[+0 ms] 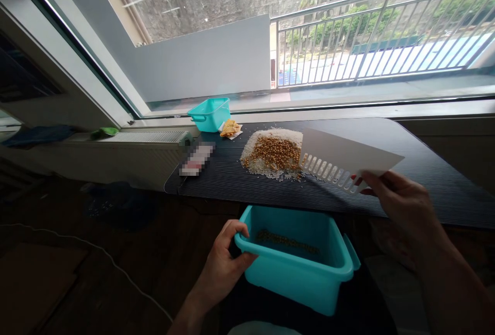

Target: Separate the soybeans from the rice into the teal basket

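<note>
My left hand (226,255) is closed around the left rim of a turquoise plastic bin (294,278) held just below the table's front edge. A layer of small brownish beads (286,241) lies on the bin's floor. In my right hand (402,198) is a flat white sheet (348,152) with a row of slots along its lower edge, gripped near its right end. The sheet's left end is at a pile of golden beads (274,152), which rests on white rice-like grains (257,139) spread over the dark table. Whether the sheet touches the pile is unclear.
The dark table (224,180) runs along a window. At its back left stand a second turquoise bin (212,116) and a crumpled yellow item (231,128) on white paper. A blurred-out flat object (197,160) lies at the left. A radiator (154,139) adjoins the table.
</note>
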`<state>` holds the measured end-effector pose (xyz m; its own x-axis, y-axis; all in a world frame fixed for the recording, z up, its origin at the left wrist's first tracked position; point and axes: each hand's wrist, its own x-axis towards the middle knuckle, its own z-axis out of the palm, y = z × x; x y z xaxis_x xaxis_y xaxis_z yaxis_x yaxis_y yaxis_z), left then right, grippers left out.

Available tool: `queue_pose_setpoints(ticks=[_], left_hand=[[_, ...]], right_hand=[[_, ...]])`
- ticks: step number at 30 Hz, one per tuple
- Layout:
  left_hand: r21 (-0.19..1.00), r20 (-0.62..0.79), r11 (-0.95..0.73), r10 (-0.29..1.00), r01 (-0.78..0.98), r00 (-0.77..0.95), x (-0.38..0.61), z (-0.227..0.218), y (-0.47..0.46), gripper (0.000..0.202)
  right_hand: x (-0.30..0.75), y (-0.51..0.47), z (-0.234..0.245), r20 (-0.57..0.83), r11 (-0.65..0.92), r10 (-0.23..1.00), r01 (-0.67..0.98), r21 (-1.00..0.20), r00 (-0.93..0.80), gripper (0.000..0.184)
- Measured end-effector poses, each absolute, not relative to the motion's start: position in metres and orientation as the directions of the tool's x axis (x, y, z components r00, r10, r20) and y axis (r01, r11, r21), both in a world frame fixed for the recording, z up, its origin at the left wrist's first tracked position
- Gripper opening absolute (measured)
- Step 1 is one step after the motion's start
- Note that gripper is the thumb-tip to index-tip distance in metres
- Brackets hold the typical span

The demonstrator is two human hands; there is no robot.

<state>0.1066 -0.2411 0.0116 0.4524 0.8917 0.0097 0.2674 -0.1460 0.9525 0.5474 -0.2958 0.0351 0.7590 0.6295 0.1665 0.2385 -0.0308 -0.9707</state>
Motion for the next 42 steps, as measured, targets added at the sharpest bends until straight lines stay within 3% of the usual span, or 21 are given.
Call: queue_pose_setpoints(ticks=[14, 35, 42], left_hand=[[0.955, -0.042, -0.108, 0.874, 0.277, 0.484, 0.104, 0.020, -0.237, 0.040], [0.949, -0.069, -0.108, 0.847, 0.298, 0.527, 0.102, 0.028, -0.234, 0.038], [0.958, -0.071, -0.074, 0.874, 0.277, 0.481, 0.111, 0.038, -0.236, 0.040]], right_hand=[[0.539, -0.285, 0.042, 0.168, 0.008, 0.635, 0.211, -0.978, 0.754, 0.069], [0.534, -0.265, 0.042, 0.156, 0.013, 0.740, 0.219, -0.976, 0.654, 0.067], [0.537, -0.280, 0.046, 0.165, 0.000, 0.712, 0.236, -0.972, 0.682, 0.067]])
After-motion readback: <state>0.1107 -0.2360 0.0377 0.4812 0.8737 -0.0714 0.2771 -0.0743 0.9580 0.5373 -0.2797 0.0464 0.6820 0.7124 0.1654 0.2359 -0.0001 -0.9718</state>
